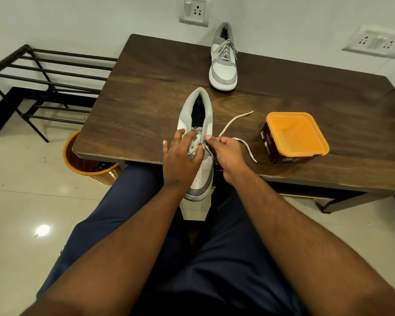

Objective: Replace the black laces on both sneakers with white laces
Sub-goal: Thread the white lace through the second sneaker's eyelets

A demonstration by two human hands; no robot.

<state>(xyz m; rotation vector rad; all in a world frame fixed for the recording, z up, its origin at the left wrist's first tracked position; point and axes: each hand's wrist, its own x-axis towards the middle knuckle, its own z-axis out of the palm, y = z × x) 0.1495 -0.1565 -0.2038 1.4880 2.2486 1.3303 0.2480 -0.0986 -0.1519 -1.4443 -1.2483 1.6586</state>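
A grey and white sneaker (197, 115) lies at the table's near edge, its toe hanging over towards me. My left hand (183, 156) rests on its eyelet area with the fingers spread and nearly straight. My right hand (225, 150) pinches a white lace (235, 120) beside the sneaker's right side; the lace's loose ends trail right across the table. A second grey and white sneaker (224, 65) stands at the far edge, laced in white. No black lace shows.
A brown tub with an orange lid (294, 135) stands right of my right hand on the dark wooden table (146, 87). An orange bin (89, 165) sits on the floor under the table's left corner. A black metal rack (43, 83) stands at the left.
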